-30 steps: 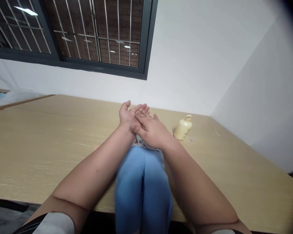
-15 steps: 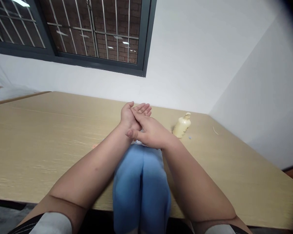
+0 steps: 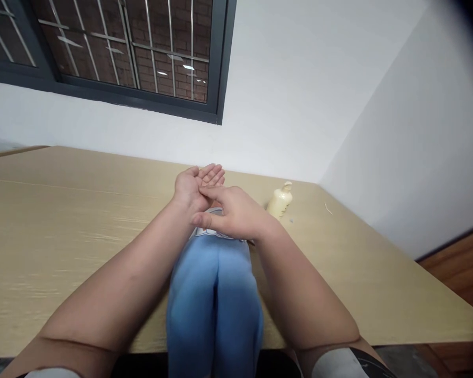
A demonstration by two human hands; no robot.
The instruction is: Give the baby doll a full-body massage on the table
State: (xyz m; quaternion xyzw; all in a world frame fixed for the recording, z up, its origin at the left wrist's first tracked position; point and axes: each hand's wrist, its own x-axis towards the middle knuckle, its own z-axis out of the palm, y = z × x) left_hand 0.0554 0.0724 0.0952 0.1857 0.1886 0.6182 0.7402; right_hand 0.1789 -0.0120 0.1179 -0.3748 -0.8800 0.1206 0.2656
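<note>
My left hand (image 3: 193,190) is held palm up over the table, fingers stretched out and nothing lying in it that I can see. Across its palm and wrist reaches my right hand (image 3: 232,212), fingers extended and thumb apart, its fingertips touching the left palm. Below both hands lies a soft blue cloth thing (image 3: 216,283) with a lengthwise fold and a white printed part at its far end. It stretches from under my hands to the table's near edge. A pale yellow pump bottle (image 3: 279,203) stands upright to the right of my right hand.
The wood-coloured table (image 3: 82,220) meets a white wall (image 3: 284,94) at the back. A barred window (image 3: 142,58) is at upper left. A thin white strand (image 3: 328,208) and a small blue bit (image 3: 291,221) lie near the bottle. Brown wood (image 3: 461,262) shows at the right.
The view has turned a little to the right, so everything sits further left. My right fingers have drawn back slightly along the left palm, toward its wrist side.
</note>
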